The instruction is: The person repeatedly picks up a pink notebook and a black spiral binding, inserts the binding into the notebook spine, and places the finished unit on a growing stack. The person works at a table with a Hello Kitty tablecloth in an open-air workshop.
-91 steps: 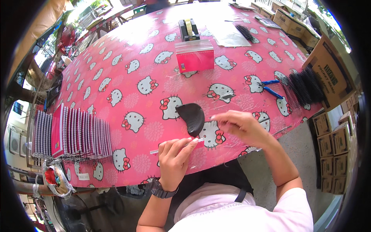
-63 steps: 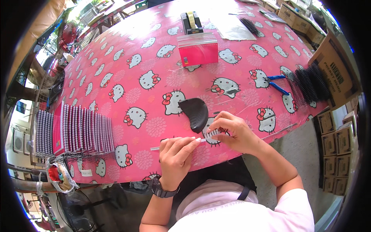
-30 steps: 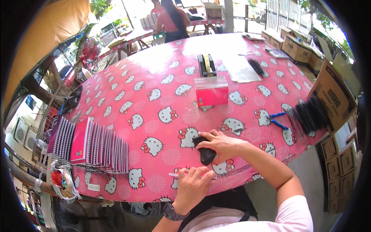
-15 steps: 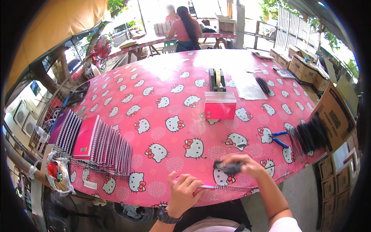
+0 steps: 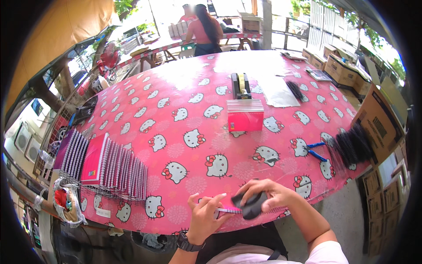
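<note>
At the near table edge my left hand (image 5: 205, 220) grips a thin pink notebook (image 5: 229, 211), seen nearly edge-on, its fingers partly spread along it. A dark spiral coil (image 5: 276, 210) runs to the right from the notebook's edge. My right hand (image 5: 273, 193) is closed round a rounded black object (image 5: 251, 207), whose exact kind I cannot make out. The black object sits over the place where notebook and coil meet; whether it touches them is unclear.
Spiral notebooks (image 5: 118, 169) are stacked at left. A pink notebook block (image 5: 245, 119) stands before a tape dispenser (image 5: 241, 86). Blue-handled pliers (image 5: 316, 151) and black coils (image 5: 354, 144) lie at right, beside a cardboard box (image 5: 381, 125). People (image 5: 203, 28) are at a far table.
My right hand has moved left with the black object, from above the coil to the notebook's end. My left hand's fingers have lifted and spread slightly. The view has shifted a little.
</note>
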Available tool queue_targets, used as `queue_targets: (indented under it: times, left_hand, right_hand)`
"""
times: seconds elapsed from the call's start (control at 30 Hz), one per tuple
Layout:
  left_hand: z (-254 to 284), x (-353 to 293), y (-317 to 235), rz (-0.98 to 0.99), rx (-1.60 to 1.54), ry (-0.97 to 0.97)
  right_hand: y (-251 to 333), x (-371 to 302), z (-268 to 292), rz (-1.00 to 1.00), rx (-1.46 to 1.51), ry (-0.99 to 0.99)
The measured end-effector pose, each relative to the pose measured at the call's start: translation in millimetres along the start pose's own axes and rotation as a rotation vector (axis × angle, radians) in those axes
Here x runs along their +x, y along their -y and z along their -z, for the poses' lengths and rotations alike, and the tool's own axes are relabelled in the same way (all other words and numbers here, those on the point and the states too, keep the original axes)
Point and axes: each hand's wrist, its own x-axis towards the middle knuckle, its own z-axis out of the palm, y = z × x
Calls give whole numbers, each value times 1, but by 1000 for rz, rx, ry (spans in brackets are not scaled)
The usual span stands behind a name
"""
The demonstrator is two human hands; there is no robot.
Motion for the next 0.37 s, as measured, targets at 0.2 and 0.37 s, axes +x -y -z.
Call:
queue_targets:
  times: [0.2, 0.37]
  left_hand:
    - [-2, -13, 11, 58, 31, 11]
    - [7, -8, 18, 2, 158, 66]
  right_hand:
    - [-14, 16, -7, -55, -126, -40]
    - [-17, 16, -9, -329, -704, -104]
